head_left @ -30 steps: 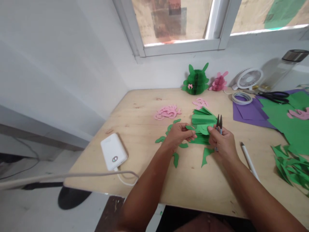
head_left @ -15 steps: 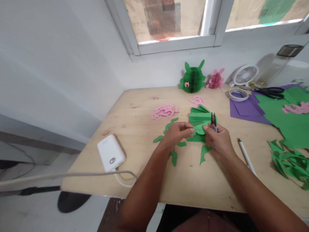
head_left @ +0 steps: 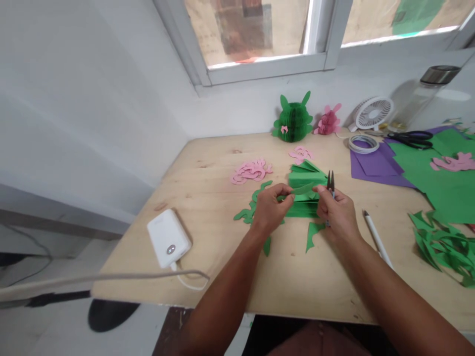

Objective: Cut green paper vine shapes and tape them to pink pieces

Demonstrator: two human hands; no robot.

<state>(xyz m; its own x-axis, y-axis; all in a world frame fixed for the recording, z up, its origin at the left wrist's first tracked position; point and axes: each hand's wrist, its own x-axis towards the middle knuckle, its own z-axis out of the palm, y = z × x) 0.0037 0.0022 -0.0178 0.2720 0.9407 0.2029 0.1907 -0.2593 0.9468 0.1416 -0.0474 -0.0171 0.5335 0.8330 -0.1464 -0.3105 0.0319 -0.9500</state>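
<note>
White plastic power bank (head_left: 167, 237) lies near left on the surface (head_left: 304, 284), any lettering too small to read. Farther in, the left grip (head_left: 272, 205) pinches a green strip (head_left: 302, 190), its other end at the right grip (head_left: 337, 210), likely for steadiness, over folded green paper (head_left: 306, 177). That right grip also clasps snips (head_left: 331, 182), points upward, presumably for handiness. Pink cut-outs (head_left: 252, 171) lie beyond; a green paper figure (head_left: 292, 121) stands at the back, seemingly out of the way.

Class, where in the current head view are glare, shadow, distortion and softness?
Head view: the window glares along its bottom; head view: a soft shadow falls on the wall behind the bottle, whose outward lean suggests lens distortion; head view: the held green paper looks slightly soft.
</note>
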